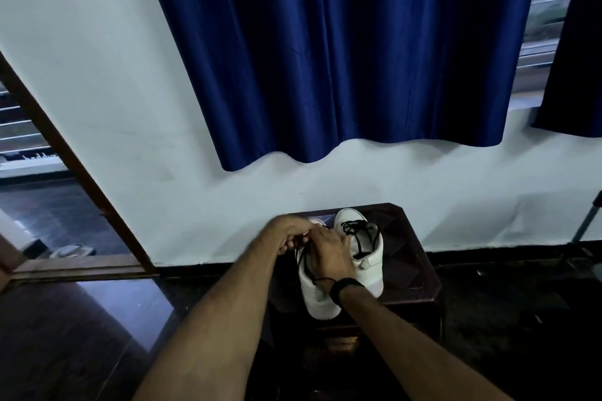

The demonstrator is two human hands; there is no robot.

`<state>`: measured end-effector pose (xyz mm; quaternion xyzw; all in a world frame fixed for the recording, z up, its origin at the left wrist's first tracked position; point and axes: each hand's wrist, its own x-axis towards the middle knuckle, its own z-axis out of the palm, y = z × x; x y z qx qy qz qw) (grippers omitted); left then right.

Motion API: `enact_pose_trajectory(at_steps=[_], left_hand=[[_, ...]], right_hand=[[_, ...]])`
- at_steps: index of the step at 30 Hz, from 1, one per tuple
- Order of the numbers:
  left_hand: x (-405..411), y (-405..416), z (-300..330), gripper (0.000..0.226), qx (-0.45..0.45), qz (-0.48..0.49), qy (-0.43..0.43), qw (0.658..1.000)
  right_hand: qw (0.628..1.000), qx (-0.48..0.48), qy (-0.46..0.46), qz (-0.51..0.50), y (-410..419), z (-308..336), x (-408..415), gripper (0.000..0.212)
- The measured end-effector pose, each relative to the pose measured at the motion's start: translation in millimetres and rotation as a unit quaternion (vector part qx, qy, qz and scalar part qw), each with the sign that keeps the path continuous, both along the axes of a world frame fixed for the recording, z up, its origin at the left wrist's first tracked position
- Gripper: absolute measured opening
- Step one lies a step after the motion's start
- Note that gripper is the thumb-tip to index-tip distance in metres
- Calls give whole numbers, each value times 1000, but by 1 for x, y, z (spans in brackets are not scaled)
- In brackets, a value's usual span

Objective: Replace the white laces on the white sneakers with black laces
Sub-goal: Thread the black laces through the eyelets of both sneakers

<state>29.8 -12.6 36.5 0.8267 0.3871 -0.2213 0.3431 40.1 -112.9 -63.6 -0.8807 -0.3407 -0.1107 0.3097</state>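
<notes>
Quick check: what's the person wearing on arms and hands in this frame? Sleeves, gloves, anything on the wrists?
Both forearms are bare, no sleeves in view. No gloves on the left hand or right hand. The right wrist carries a black band, likely a watch or fitness strap; its face is not visible.

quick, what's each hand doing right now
Left hand: fingers curled, pinching something small at the nearer white sneaker; what cannot be told.
Right hand: curled over the thin black lace, grip hidden.
</notes>
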Motion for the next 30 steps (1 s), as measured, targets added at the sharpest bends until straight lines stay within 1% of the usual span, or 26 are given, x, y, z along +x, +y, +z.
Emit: enact_pose_trajectory(at_steps=[2, 4, 6, 7, 10, 11, 13, 15, 18, 21, 24, 30], left_hand=[[4, 0, 0, 47, -7, 10, 12, 1000], [9, -3, -6, 38, -30, 34, -8, 999], [10, -8, -14, 37, -52, 72, -72, 993], [9, -9, -16, 36, -58, 90, -105, 989], [8, -7, -24, 34, -66, 111, -182, 975], [9, -5, -27, 32, -73, 107, -201, 971], [6, -3, -26, 30, -82, 113, -226, 964], [2, -4, -17, 27, -65, 118, -228, 964], [1, -7, 4, 15, -51, 89, -244, 964], [-1, -5, 17, 20, -30, 72, -249, 965], [-9, -6, 16, 20, -48, 70, -247, 965], [-8, -6, 15, 9, -72, 81, -250, 962]], right_hand=[[1000, -6, -28, 8, 1, -2, 2, 21], [999, -9, -30, 29, 1, 0, 1, 23], [999, -15, -27, 44, -1, 2, 0, 30], [999, -16, -26, 34, -3, 1, -3, 33], [999, 27, -1, -48, -7, -8, -19, 40], [997, 18, -8, -73, -6, -13, -23, 46], [994, -52, -19, -99, -4, -18, -30, 62], [991, -85, -3, -100, -3, -15, -29, 68], [987, -127, 23, -93, 1, -8, -26, 65], [985, -140, 29, -97, 6, -4, -28, 57], [985, -129, 36, -105, 9, -7, -28, 51], [984, -135, 47, -103, 9, -3, -27, 51]])
